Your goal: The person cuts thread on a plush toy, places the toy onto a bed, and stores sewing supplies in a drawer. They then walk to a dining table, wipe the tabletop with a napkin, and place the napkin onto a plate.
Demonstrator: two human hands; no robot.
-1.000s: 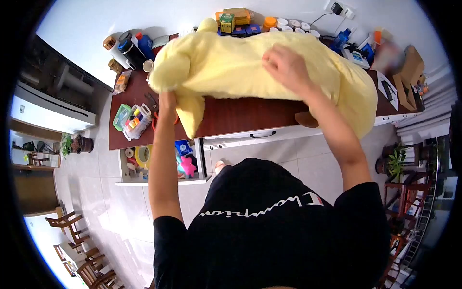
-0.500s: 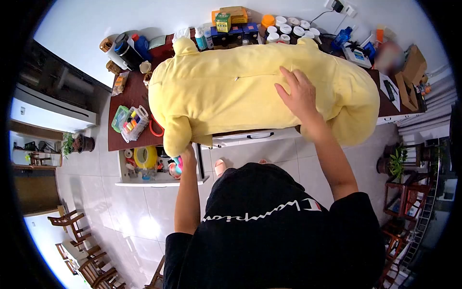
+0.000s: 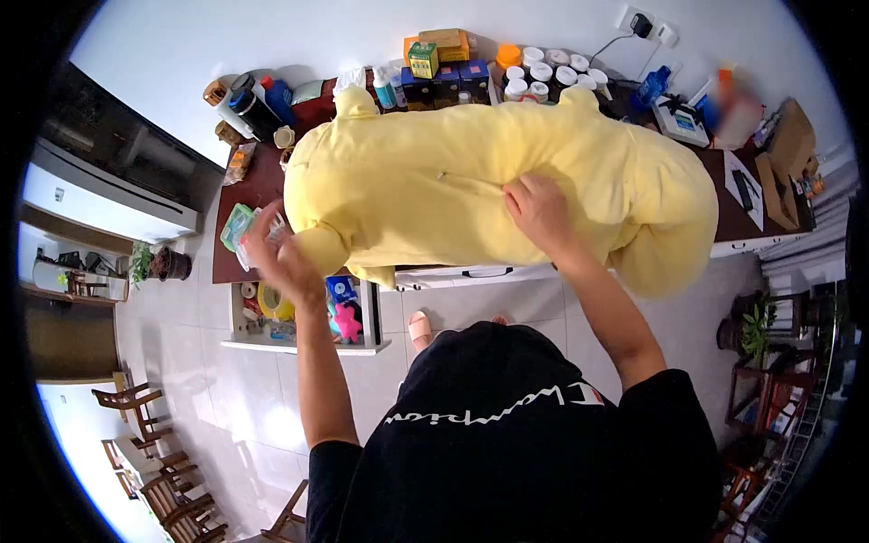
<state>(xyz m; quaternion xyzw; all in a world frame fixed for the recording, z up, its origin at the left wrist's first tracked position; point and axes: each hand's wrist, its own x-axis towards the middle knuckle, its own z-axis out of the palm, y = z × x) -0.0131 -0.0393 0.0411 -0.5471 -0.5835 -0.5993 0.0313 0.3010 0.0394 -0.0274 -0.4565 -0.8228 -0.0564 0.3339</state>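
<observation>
A large yellow plush toy [image 3: 407, 181] lies lengthwise across the dark red desk, with a seam along its upper side and a small light tag or pull at the seam's left end. My right hand [image 3: 540, 214] is closed on the fabric at the right end of that seam, and folds gather around the fingertips. Whether a thread or needle is also between them, I cannot tell. Slightly blurred, my left hand [image 3: 285, 258] has its fingers apart and holds nothing visible. It is in front of a clear plastic box with a green lid [image 3: 238, 226], beside the toy's left limb.
Below the left hand is an open drawer [image 3: 303, 347] with yellow tape [image 3: 272, 303] and a pink star-shaped thing [image 3: 346, 321]. White-lidded jars [image 3: 541, 71], boxes [image 3: 444, 86] and bottles [image 3: 256, 118] line the back. A cardboard box [image 3: 780, 195] stands at right.
My left hand has come up from the drawer edge to the plastic box, its fingers spreading. My right hand has moved down and left on the toy, its fingers closing on the fabric.
</observation>
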